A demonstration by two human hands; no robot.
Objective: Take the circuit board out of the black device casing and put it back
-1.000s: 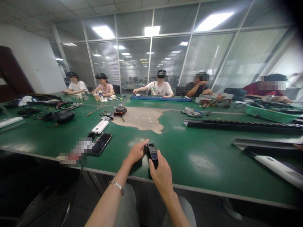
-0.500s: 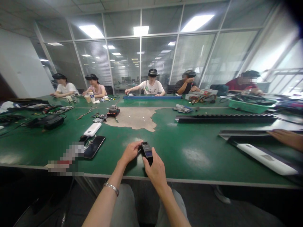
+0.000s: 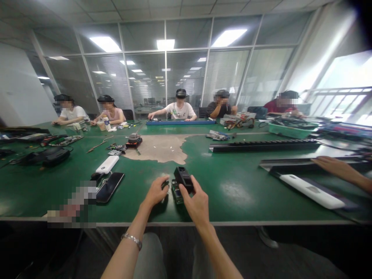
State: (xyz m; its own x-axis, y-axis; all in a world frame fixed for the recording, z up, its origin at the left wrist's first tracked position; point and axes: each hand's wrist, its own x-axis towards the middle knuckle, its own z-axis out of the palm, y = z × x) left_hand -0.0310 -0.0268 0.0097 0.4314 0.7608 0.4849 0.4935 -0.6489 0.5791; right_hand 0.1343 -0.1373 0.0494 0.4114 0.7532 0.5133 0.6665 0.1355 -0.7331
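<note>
Over the near part of the table, my right hand (image 3: pixel 198 199) pinches a black plastic housing (image 3: pixel 183 177) between thumb and fingers, tilted up. Just below and left of it is a green circuit board (image 3: pixel 176 192) with a small dark screen, partly covered by the housing and my right thumb. Left of the board, my left hand (image 3: pixel 157 190) is closed with curled fingers. A small dark thing shows at its fingertips, too unclear to name. A metal bracelet (image 3: pixel 132 241) circles my left wrist.
A black phone (image 3: pixel 110 187) and white power bank (image 3: pixel 107 164) lie left. Ahead are a device with a round grey top (image 3: pixel 134 138) and long black rails (image 3: pixel 264 145). At right, another person's hand (image 3: pixel 334 164) rests on a rail near a white bar (image 3: pixel 312 190). Several people sit opposite.
The black housing has come up off the green circuit board, lifted and tilted by my right hand. My left hand has drawn slightly away to the left. The view has shifted a little.
</note>
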